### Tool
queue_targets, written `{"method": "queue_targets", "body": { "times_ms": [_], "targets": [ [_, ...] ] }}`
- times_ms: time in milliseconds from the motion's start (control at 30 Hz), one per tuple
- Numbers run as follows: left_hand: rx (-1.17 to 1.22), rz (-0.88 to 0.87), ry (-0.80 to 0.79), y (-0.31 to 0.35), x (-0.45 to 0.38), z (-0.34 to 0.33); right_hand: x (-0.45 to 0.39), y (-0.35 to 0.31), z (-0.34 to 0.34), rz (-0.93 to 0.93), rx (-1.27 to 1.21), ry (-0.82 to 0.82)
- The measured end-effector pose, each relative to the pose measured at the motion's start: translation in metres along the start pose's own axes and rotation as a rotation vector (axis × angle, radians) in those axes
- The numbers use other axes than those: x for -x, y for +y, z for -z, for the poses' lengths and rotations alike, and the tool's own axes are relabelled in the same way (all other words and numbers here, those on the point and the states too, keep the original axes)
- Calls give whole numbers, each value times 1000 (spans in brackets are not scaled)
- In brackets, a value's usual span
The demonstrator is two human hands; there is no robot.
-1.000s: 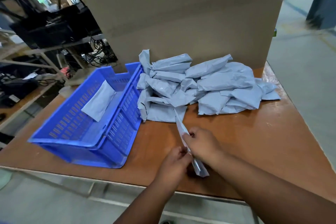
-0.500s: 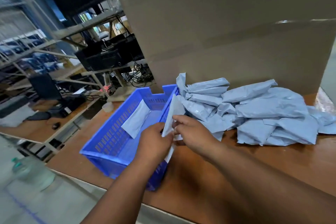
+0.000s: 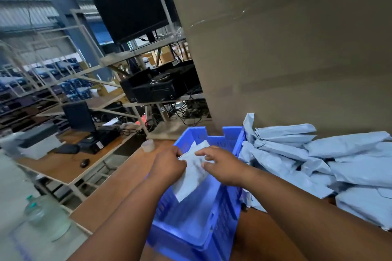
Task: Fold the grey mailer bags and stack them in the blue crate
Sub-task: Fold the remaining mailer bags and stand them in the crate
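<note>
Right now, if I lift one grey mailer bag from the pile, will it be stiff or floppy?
Probably floppy: the pile lies crumpled and sagging. Likely light too, since the left hand pinches the folded bag by one edge. The smooth film may be slippery.

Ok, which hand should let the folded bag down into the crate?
The left hand, probably. It grips the folded mailer bag over the blue crate, while the right hand only touches the bag with loosely spread fingers and sits nearer the unfolded pile.

A: What can't be seen clearly?
B: The left hand (image 3: 169,166) hides one edge of the folded mailer (image 3: 192,178).
A: Anything cut off?
B: The bag pile (image 3: 331,161) runs past the right edge; the far shelves (image 3: 42,82) are blurred.
</note>
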State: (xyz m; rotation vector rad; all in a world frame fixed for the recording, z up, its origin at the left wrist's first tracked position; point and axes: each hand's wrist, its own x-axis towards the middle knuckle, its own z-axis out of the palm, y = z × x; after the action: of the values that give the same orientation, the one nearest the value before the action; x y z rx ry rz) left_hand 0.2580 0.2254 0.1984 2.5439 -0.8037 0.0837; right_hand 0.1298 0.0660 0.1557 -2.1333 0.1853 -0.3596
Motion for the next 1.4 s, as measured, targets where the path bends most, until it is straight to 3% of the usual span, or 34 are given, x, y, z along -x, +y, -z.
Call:
{"method": "queue_targets", "body": {
  "times_ms": [167,367,600,700,833,1000,1167,1400],
  "targets": [
    [-143,59,-92,-44,-62,-26,-64,27,-8,-152,264,-47],
    [-55,133,-99,-71,-119,-86,-115,52,-33,-249,434,-76],
    [-318,134,-313,-87,-153,-131,-137,71,-60,-286,616,-136],
    [-492,120,-321,-88,-160,-138,-139,76,-61,-330,684,-163],
    [-554,74,-273,-92,-170,-138,-140,77,-65,-355,762,-198],
    [-508,103,-312,-90,-175,-138,-138,75,-63,-338,715,-97],
    [-429,130,-285,-83,-173,-128,-128,60,-50,-204,728,65],
    [-311,-23,-163,-16,-147,-102,-90,57,-3,-92,685,317]
  ]
}}
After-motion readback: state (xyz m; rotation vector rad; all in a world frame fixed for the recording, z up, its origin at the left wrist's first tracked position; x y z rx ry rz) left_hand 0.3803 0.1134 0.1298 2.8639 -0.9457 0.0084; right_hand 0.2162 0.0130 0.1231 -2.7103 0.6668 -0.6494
